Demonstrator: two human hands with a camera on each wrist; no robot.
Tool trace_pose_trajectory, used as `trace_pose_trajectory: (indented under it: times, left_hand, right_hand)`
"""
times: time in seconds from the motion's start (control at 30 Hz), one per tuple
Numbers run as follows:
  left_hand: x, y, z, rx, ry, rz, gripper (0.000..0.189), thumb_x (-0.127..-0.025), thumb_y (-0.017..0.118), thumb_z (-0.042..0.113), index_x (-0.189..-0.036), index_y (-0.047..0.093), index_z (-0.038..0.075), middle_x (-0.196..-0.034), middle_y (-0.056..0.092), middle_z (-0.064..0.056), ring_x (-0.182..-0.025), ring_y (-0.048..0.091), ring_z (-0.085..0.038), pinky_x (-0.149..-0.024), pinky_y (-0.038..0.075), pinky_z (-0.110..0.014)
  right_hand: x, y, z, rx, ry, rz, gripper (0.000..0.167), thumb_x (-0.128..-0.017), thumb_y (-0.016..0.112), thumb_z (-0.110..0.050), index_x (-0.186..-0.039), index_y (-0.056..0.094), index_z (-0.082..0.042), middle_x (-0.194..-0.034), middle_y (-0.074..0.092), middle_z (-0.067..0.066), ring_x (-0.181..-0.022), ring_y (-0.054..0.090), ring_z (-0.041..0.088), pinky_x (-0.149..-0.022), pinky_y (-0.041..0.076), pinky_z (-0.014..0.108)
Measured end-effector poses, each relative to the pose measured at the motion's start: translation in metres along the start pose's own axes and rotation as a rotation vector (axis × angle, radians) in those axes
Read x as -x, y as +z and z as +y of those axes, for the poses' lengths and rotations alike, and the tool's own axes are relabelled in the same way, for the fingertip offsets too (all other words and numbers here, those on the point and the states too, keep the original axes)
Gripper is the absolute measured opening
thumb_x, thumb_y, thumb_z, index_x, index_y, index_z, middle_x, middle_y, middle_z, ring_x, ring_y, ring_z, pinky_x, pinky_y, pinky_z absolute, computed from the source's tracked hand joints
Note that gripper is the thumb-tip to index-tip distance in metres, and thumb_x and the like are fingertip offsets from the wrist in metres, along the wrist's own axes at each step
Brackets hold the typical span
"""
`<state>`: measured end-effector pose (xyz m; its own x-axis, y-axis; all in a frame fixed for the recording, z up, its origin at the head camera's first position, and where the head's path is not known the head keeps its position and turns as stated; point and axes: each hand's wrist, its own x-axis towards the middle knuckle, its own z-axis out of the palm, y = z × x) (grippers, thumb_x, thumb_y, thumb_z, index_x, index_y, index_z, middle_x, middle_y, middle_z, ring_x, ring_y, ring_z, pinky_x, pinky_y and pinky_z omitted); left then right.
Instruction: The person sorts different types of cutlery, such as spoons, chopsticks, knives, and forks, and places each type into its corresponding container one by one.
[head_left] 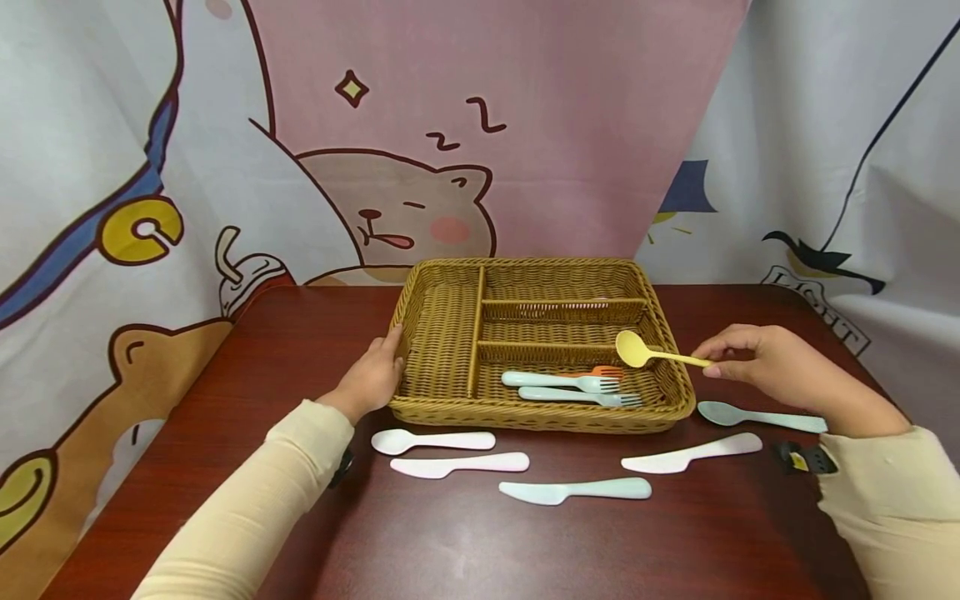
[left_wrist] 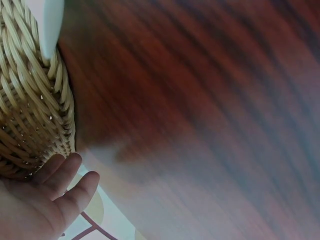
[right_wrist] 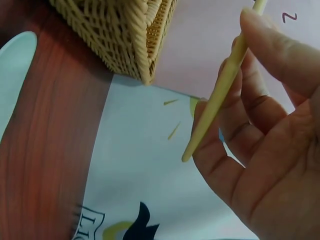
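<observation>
My right hand (head_left: pixel 776 362) pinches the handle end of a yellow spoon (head_left: pixel 633 350). Its bowl hangs over the right part of a wicker basket (head_left: pixel 540 415), near the divider between the middle and front compartments. In the right wrist view the yellow handle (right_wrist: pixel 220 92) runs between thumb and fingers. My left hand (head_left: pixel 371 379) touches the basket's left side; the left wrist view shows its fingers (left_wrist: pixel 82 192) loosely extended against the wicker (left_wrist: pixel 37 95). Two pale blue forks (head_left: pixel 558 381) and an orange fork (head_left: pixel 607 372) lie in the front right compartment.
Before the basket lie a white spoon (head_left: pixel 442 441), a pinkish-white knife (head_left: pixel 468 463), a pale green knife (head_left: pixel 585 490) and a white knife (head_left: pixel 705 452). A pale green spoon (head_left: pixel 772 418) lies right of the basket. A printed cloth (head_left: pixel 555 125) hangs behind the dark red table (head_left: pixel 420 550).
</observation>
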<state>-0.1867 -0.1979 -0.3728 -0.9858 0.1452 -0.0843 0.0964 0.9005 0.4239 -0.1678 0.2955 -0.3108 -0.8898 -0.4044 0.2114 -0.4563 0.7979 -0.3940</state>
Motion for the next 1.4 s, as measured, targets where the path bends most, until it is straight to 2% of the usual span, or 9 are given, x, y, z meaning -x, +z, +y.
trace_pose_trajectory:
  times: [0.17,0.37,0.53,0.63,0.8,0.93,1.13,1.23,1.4]
  left_hand:
    - [0.0,-0.001,0.001,0.0,0.0,-0.002,0.058,-0.103,0.035,0.013,-0.154,0.01,0.001,-0.146,0.031,-0.032,-0.131,0.041,-0.042,-0.107,0.034,-0.051]
    - [0.001,-0.002,0.003,0.004,-0.011,-0.01,0.059,-0.103,0.035,0.014,-0.155,0.009,0.002,-0.147,0.029,-0.031,-0.131,0.04,-0.042,-0.107,0.035,-0.051]
    - [0.0,-0.002,0.004,0.005,-0.019,-0.013,0.059,-0.104,0.034,0.014,-0.155,0.008,0.003,-0.148,0.029,-0.03,-0.131,0.041,-0.042,-0.107,0.035,-0.052]
    - [0.0,-0.001,0.003,0.001,-0.018,-0.011,0.059,-0.103,0.035,0.014,-0.155,0.009,0.003,-0.147,0.03,-0.03,-0.13,0.042,-0.042,-0.107,0.035,-0.051]
    - [0.0,-0.001,0.002,0.002,-0.019,-0.011,0.059,-0.103,0.035,0.014,-0.155,0.009,0.002,-0.148,0.03,-0.03,-0.131,0.041,-0.042,-0.107,0.035,-0.051]
    - [0.001,-0.002,0.001,0.004,-0.027,-0.017,0.059,-0.103,0.034,0.014,-0.155,0.008,0.003,-0.148,0.029,-0.03,-0.132,0.039,-0.041,-0.108,0.034,-0.051]
    - [0.001,-0.001,0.0,0.003,-0.029,-0.016,0.059,-0.103,0.034,0.014,-0.155,0.008,0.003,-0.148,0.029,-0.03,-0.131,0.04,-0.042,-0.107,0.034,-0.051]
    - [0.0,0.0,0.0,0.001,-0.03,-0.013,0.059,-0.103,0.034,0.014,-0.155,0.009,0.003,-0.148,0.029,-0.03,-0.13,0.042,-0.041,-0.107,0.035,-0.051]
    - [-0.001,0.0,0.0,-0.002,-0.03,-0.007,0.059,-0.104,0.034,0.014,-0.155,0.009,0.004,-0.147,0.03,-0.029,-0.129,0.043,-0.041,-0.106,0.036,-0.051]
  right_hand:
    - [-0.017,0.001,-0.004,-0.023,-0.013,-0.011,0.017,-0.077,0.077,-0.002,-0.092,0.075,-0.011,-0.081,0.064,-0.005,-0.071,0.049,-0.001,-0.058,0.042,0.022]
    - [-0.035,0.002,-0.011,-0.051,0.033,-0.069,0.016,-0.08,0.076,-0.004,-0.096,0.075,-0.006,-0.084,0.066,-0.001,-0.073,0.05,0.001,-0.061,0.043,0.023]
    - [-0.049,0.003,-0.016,-0.041,0.055,-0.11,0.016,-0.082,0.074,-0.004,-0.098,0.074,-0.004,-0.084,0.066,0.0,-0.075,0.053,0.009,-0.063,0.044,0.026]
    - [-0.056,0.005,-0.018,-0.049,0.058,-0.124,0.016,-0.083,0.073,-0.004,-0.099,0.073,-0.002,-0.083,0.066,0.001,-0.076,0.053,0.014,-0.064,0.044,0.03]
    - [-0.069,0.008,-0.02,-0.061,0.097,-0.158,0.018,-0.085,0.071,-0.006,-0.103,0.072,-0.001,-0.09,0.068,0.007,-0.082,0.059,0.022,-0.07,0.049,0.04]
    - [-0.079,0.009,-0.023,-0.054,0.107,-0.182,0.021,-0.088,0.069,-0.009,-0.107,0.071,-0.001,-0.093,0.067,0.01,-0.087,0.059,0.026,-0.073,0.048,0.046]
    - [-0.092,0.014,-0.026,-0.068,0.113,-0.189,0.023,-0.09,0.067,-0.009,-0.11,0.069,0.001,-0.09,0.064,0.011,-0.085,0.056,0.028,-0.071,0.046,0.045]
    - [-0.098,0.019,-0.03,-0.074,0.125,-0.187,0.023,-0.091,0.065,-0.008,-0.113,0.068,0.001,-0.094,0.063,0.014,-0.087,0.056,0.029,-0.071,0.046,0.045]
    - [-0.106,0.023,-0.035,-0.063,0.145,-0.195,0.025,-0.093,0.063,-0.007,-0.116,0.066,0.001,-0.108,0.062,0.023,-0.1,0.058,0.038,-0.079,0.048,0.052]
